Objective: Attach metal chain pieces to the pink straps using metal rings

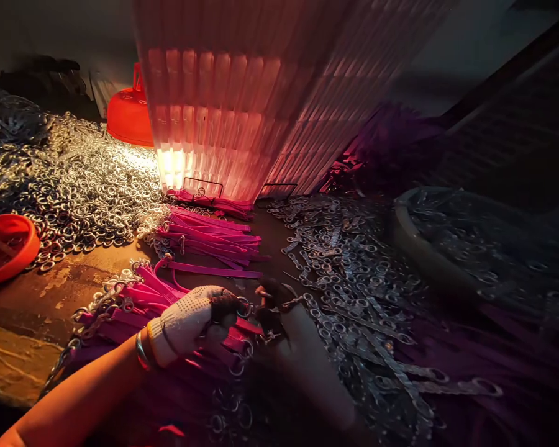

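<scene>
My left hand [193, 324], in a white knit glove with dark fingertips, pinches a small metal ring [243, 306] over a heap of pink straps [135, 298] fitted with rings. My right hand [279, 316], gloved and mostly in shadow, grips a short metal chain piece [298, 302] right beside the ring, fingertips of both hands almost touching. More pink straps [214, 239] lie in a bundle just beyond the hands.
A big pile of loose metal rings [84, 186] covers the left of the table. Metal chain clips [349, 267] spread to the right. An orange bowl [4, 245] sits at the left edge, an orange lid [130, 115] behind. A ribbed translucent lamp shade [242, 99] glows ahead.
</scene>
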Demonstrator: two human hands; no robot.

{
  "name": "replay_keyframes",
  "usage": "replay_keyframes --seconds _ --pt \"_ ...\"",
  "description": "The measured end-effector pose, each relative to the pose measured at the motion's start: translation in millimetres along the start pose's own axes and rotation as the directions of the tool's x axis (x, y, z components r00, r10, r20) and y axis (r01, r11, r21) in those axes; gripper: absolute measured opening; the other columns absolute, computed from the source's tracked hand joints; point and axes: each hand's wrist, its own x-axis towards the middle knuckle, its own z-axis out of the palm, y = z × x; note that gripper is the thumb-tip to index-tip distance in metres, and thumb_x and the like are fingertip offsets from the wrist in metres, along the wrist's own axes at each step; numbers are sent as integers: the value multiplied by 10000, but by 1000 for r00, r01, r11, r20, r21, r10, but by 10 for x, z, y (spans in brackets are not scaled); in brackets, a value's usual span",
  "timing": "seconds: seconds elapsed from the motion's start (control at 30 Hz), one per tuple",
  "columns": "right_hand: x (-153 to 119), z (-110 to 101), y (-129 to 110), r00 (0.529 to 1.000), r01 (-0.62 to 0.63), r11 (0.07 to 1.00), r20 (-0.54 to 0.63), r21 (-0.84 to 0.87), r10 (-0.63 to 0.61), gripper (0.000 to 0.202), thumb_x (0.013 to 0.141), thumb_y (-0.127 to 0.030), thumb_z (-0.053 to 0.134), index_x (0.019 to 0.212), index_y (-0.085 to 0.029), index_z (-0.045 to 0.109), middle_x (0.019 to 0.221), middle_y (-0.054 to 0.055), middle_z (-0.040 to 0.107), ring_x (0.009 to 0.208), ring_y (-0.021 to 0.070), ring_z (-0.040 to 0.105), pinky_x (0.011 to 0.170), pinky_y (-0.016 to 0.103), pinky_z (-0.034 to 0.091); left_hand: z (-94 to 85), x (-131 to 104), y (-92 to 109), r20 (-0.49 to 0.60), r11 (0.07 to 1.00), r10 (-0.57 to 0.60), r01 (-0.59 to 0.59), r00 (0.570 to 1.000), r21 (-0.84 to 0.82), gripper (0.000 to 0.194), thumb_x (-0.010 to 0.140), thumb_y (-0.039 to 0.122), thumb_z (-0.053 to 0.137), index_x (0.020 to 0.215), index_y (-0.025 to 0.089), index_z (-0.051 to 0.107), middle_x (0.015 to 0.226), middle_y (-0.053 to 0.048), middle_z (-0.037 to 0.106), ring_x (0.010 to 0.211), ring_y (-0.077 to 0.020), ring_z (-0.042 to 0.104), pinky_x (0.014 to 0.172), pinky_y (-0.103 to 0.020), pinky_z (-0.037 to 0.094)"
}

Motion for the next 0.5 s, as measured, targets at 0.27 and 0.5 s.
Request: replay_keyframes --seconds 0.27,0.5 --pt "-4 -69 51 923 375 895 189 -242 -335 342 763 -141 616 1104 -159 597 1047 114 609 928 240 552 777 362 457 -4 38 -28 18 964 -174 166 985 207 252 782 390 553 681 160 534 498 39 447 353 -56 326 344 -185 198" --pt "-67 -205 -42 954 297 847 171 -442 -246 139 641 -112 540 741 -179 610 766 70 613 707 193 500 636 313 316 123 -66 48 3 792 144 -117 990 599 107 783 258 558 752 156 553 623 12 563 488 -75 442 430 -178 310"
